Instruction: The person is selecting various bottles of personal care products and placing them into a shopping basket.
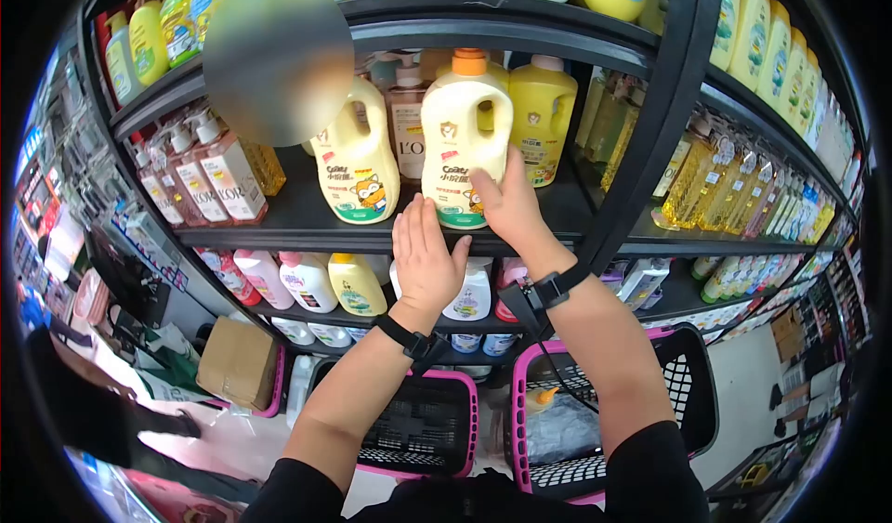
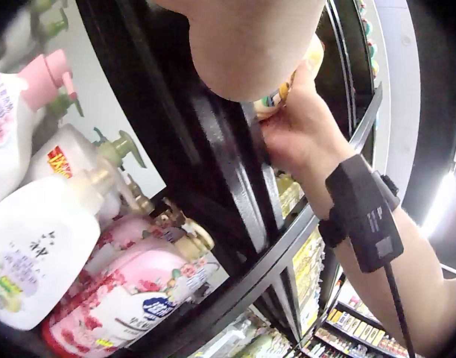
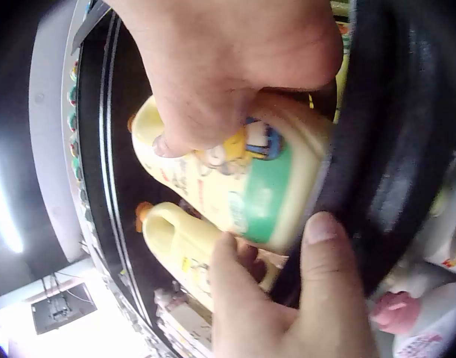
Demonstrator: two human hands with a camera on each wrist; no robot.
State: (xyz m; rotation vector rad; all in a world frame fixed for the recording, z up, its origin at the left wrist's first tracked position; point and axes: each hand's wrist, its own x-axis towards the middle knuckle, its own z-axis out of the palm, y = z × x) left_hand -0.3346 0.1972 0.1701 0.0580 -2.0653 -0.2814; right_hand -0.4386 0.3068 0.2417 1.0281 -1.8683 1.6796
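Observation:
A cream handled bottle with an orange cap [image 1: 455, 119] stands upright at the front of the middle shelf. My right hand [image 1: 516, 212] holds its lower right side, the thumb across the front label and the fingers passing behind. Low on the bottle's other side is my left hand [image 1: 429, 261], its fingers straight and its thumb by the shelf edge. The right wrist view shows that left thumb and fingers [image 3: 328, 261] close to the base of the bottle [image 3: 265, 186]. A matching cream bottle [image 1: 358, 165] stands to the left.
Yellow bottles [image 1: 548, 119] and pink pump bottles [image 1: 218, 175] share the black shelf [image 1: 307, 230]. More bottles [image 1: 355, 286] line the shelf below. On the floor are two black baskets with pink rims, a left one [image 1: 474, 421] and a right one [image 1: 520, 421], beside a cardboard box [image 1: 237, 363].

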